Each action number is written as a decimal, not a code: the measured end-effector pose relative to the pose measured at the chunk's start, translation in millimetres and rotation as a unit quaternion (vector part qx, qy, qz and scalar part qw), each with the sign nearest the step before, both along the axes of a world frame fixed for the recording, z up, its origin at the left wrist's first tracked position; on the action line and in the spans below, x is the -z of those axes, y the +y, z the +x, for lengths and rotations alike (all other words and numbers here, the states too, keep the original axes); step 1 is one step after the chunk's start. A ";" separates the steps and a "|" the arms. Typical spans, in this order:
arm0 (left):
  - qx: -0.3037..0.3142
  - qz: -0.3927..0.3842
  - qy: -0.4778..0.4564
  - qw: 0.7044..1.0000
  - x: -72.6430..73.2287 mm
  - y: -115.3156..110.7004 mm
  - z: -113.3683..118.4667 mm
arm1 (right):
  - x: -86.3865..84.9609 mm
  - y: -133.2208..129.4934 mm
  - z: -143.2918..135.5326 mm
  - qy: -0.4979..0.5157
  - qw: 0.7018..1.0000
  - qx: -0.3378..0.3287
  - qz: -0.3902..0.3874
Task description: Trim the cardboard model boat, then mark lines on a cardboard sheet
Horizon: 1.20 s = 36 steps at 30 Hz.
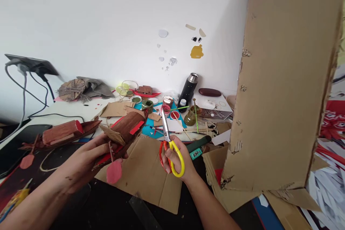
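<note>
My left hand [93, 150] grasps cardboard boat model [125, 147], canopy [130, 123] and paddle [114, 171] already on; bare flap [112, 134] looks unpainted. My right hand [185, 160] holds scissors [165, 125], blades closed. Painted boat [60, 133] lies left of grip.

Hands [176, 154] — scissors [166, 129], cardboard boat [126, 129]

Between the hands the way lies open above the cardboard sheet [153, 176]; the upright cardboard panel [283, 86] blocks the right.

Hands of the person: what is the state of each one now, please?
Left hand: closed on the brown cardboard boat.
Right hand: holding the scissors, blades pointing up.
</note>
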State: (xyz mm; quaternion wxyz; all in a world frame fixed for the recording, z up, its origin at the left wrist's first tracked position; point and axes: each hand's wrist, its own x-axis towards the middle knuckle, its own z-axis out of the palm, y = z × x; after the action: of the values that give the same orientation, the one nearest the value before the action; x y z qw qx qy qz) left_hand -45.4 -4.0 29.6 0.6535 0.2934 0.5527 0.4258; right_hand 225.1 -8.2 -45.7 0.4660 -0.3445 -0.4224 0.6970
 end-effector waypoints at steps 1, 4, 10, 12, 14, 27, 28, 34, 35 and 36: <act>0.002 0.004 -0.005 1.000 1.1 0.3 0.0 | 0.0 0.2 -1.1 0.001 1.000 -0.002 -0.001; 0.005 0.006 -0.008 1.000 3.7 1.4 -0.1 | 1.5 0.8 -3.8 -0.004 1.000 -0.001 -0.009; -0.008 -0.003 0.016 1.000 -5.6 2.0 1.3 | 7.9 0.8 -5.0 -0.011 1.000 -0.007 -0.014; -0.009 -0.002 0.021 1.000 -9.6 1.5 2.5 | 8.6 0.7 -5.1 -0.017 1.000 -0.012 -0.013; -0.003 0.000 0.019 1.000 -11.6 0.9 3.4 | 8.4 0.7 -5.5 -0.023 1.000 -0.009 -0.012; -0.006 -0.006 -0.040 0.999 -14.2 -1.1 4.4 | 3.4 -0.3 -4.3 -0.029 0.999 0.020 -0.021; -0.008 -0.009 -0.046 0.999 -15.1 -1.4 4.9 | 2.9 -0.6 -3.9 -0.031 0.999 0.021 -0.017; -0.008 -0.013 -0.071 0.997 -13.6 -2.2 7.9 | -3.9 -4.4 -3.1 -0.045 0.998 0.035 0.018; -0.010 -0.015 -0.072 0.997 -12.9 -2.1 8.2 | -4.6 -5.3 -3.2 -0.051 0.998 0.036 0.021; -0.013 -0.017 -0.074 0.997 -12.4 -2.0 8.5 | -5.0 -6.0 -3.3 -0.056 0.997 0.037 0.023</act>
State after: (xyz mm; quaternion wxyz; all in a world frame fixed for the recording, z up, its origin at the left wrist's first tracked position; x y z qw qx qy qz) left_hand -36.9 -6.0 42.0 0.6916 0.2428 0.5141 0.4454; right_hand 221.8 -14.3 -40.6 0.4750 -0.3876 -0.4507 0.6489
